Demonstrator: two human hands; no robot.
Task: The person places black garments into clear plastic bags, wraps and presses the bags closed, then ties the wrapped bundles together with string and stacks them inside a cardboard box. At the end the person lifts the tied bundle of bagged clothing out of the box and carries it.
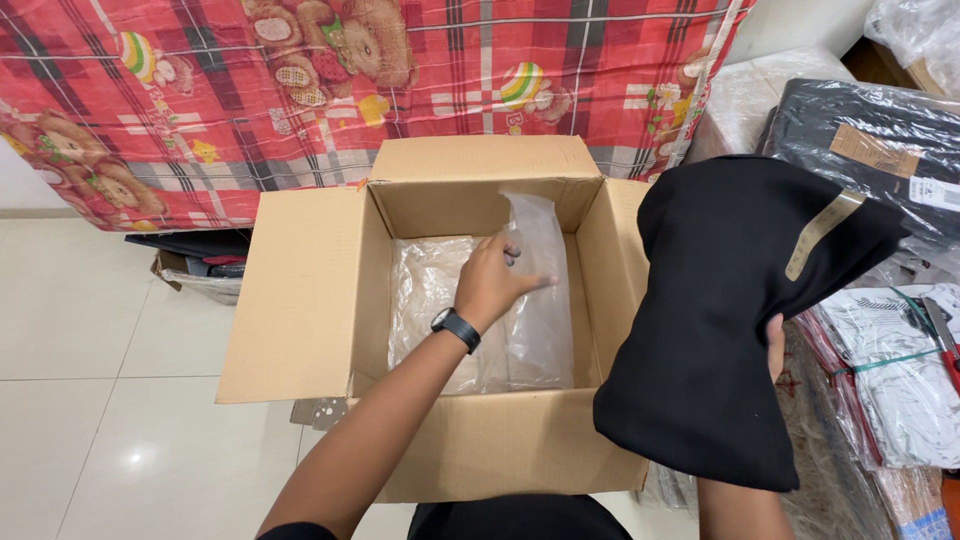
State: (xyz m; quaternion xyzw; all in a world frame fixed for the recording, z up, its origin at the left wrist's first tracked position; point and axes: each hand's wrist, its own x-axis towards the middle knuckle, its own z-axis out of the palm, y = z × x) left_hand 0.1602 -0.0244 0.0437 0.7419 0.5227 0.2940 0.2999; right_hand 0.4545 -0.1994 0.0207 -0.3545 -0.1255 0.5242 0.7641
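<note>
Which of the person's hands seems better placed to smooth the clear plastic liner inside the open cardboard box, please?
Left, probably. The left hand is already inside the cardboard box, on the plastic liner. The right hand is outside it, gripping folded black fabric.

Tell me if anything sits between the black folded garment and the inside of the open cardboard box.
Yes. The left hand reaches into the cardboard box, touching the clear plastic liner that lines the inside. The right hand holds the black folded garment up beside the box's right flap, with no other visible thing between them.
</note>
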